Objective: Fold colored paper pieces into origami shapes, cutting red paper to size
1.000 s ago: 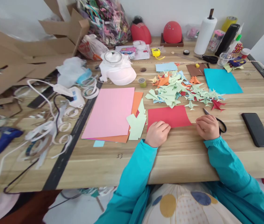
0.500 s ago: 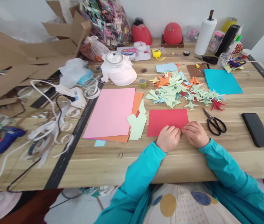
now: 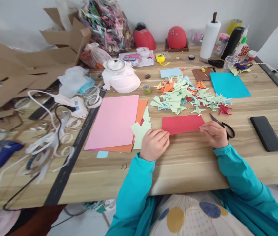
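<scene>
As the red paper (image 3: 182,124) lay between them, the left hand (image 3: 155,143) and right hand (image 3: 214,133) pinned its ends with curled fingers, seemingly flattening it.

Large pink paper sheet (image 3: 114,121) lying over orange paper sheet (image 3: 142,107). Heap of pale-green folded paper shapes (image 3: 178,98) just right of them. Flat turquoise paper sheet (image 3: 228,85) further right; black phone (image 3: 267,133) nearer table edge.

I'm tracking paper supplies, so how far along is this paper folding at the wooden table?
Done: a pile of folded pale-green, orange and red paper shapes lies on the wooden table. In hand: the left hand and right hand hold the ends of a flat red paper rectangle. Left: a flat pink paper sheet and a turquoise paper sheet lie untouched.
</scene>
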